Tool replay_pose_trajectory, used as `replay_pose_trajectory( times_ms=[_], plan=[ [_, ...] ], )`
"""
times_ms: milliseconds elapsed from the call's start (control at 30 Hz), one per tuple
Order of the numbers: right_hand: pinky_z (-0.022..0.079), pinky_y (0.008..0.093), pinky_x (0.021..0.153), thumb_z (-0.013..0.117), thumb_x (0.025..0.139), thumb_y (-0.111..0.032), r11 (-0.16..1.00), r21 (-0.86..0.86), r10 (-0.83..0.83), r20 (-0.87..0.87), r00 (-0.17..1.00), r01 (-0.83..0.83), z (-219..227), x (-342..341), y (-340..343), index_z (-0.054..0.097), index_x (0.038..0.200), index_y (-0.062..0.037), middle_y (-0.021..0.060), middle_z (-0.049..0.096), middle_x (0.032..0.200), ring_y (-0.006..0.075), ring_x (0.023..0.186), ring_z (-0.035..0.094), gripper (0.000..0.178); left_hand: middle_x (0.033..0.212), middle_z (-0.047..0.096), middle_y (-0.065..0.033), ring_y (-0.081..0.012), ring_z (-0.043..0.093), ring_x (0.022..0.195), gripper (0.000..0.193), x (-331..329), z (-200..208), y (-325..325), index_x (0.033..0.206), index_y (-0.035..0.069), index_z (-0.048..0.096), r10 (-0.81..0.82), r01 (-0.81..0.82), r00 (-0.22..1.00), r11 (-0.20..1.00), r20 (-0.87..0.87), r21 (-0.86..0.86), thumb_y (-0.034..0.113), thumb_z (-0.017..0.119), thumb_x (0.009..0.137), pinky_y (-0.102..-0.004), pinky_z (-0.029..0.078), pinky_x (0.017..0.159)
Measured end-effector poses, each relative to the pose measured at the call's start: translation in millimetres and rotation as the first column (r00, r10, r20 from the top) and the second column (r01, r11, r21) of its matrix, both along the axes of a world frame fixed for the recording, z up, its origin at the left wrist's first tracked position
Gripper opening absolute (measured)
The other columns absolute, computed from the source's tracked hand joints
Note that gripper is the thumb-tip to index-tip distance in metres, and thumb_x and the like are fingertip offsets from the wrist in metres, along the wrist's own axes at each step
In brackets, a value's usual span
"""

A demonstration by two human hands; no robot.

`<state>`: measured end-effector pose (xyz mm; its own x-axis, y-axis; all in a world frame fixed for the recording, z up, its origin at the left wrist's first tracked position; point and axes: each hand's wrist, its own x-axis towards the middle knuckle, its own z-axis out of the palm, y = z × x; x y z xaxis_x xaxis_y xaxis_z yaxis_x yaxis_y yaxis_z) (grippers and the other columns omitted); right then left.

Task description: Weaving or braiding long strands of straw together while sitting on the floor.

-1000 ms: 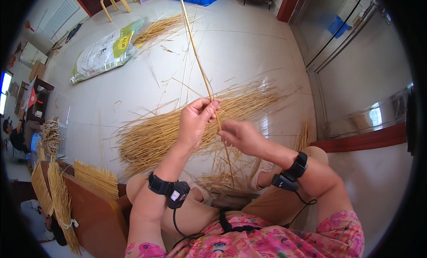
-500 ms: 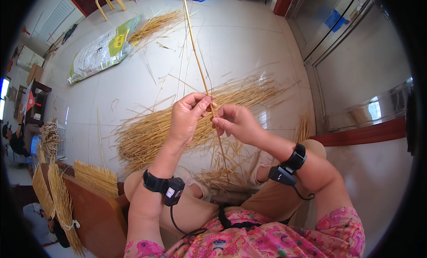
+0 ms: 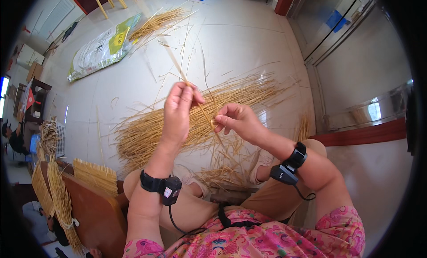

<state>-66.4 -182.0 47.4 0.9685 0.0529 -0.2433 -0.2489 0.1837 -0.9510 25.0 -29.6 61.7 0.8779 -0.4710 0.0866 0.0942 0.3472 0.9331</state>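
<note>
A straw stalk (image 3: 203, 109) slants up to the left between my hands, and its upper length is blurred by motion. My left hand (image 3: 178, 111) is closed round it, with the thumb pressed against the fingers. Lower down, my right hand (image 3: 238, 121) pinches a thin dry leaf strip (image 3: 209, 88) next to the stalk. That strip rises apart from the stalk, and a small curl of it shows at the right fingertips. Beneath both hands a broad pile of straw (image 3: 142, 140) lies on the tiled floor.
A white and green sack (image 3: 100, 49) lies at the far left beside more straw (image 3: 160, 23). A wooden board (image 3: 84, 200) with a tied straw bundle (image 3: 62, 198) stands at my left. Glass doors (image 3: 360, 67) line the right. Another person (image 3: 17, 140) is at the far left.
My left hand has moved up and left, and the stalk leans further left with it. The leaf strip now stands apart from the stalk. My right hand has hardly moved.
</note>
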Motion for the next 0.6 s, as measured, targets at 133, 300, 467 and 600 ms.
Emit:
replay_pose_trajectory(
  times_ms=[133,300,467,600],
  plan=[
    [0.047,0.0187,0.06,0.053,0.09,-0.011,0.999,0.002,-0.032,0.097,0.995,0.032,1,-2,1,0.05,0.086,-0.0043,0.0094,0.063,0.092,0.0091,0.079,0.061,0.008,0.07,0.04,0.0015,-0.0093,0.045,0.067,0.012,13,11,9,0.103,0.009,0.044,0.11,-0.138,0.984,0.968,-0.137,-0.211,0.018,0.04,0.096,-0.0228,0.038,0.063],
    [0.048,0.0211,0.063,0.046,0.092,-0.006,0.966,0.072,0.222,0.256,0.941,-0.247,-1,-8,2,0.044,0.088,-0.0039,0.0099,0.061,0.095,0.0103,0.085,0.059,0.005,0.071,0.038,0.0013,-0.0076,0.034,0.06,0.016,40,7,38,0.106,0.008,0.045,0.184,-0.25,0.96,0.902,-0.21,-0.352,0.02,0.039,0.096,-0.0204,0.032,0.052],
    [0.051,0.0269,0.069,0.05,0.09,-0.01,0.942,-0.141,0.314,0.041,0.949,-0.306,-16,-19,1,0.051,0.084,-0.0016,0.0096,0.063,0.09,0.0164,0.083,0.062,0.01,0.069,0.04,0.0015,-0.0071,0.036,0.06,0.017,64,11,72,0.106,0.007,0.047,0.354,-0.374,0.927,0.855,-0.122,-0.359,0.02,0.042,0.095,-0.0205,0.033,0.054],
    [0.05,0.0333,0.07,0.057,0.085,-0.017,0.229,-0.784,0.612,-0.345,0.711,-0.577,-18,-28,-12,0.06,0.089,-0.0016,0.0126,0.064,0.088,0.0259,0.082,0.063,0.016,0.072,0.045,-0.0008,-0.0089,0.04,0.064,0.016,54,5,64,0.102,0.004,0.048,0.268,-0.296,0.955,0.889,-0.128,-0.35,0.017,0.042,0.095,-0.0216,0.037,0.059]
  ],
)
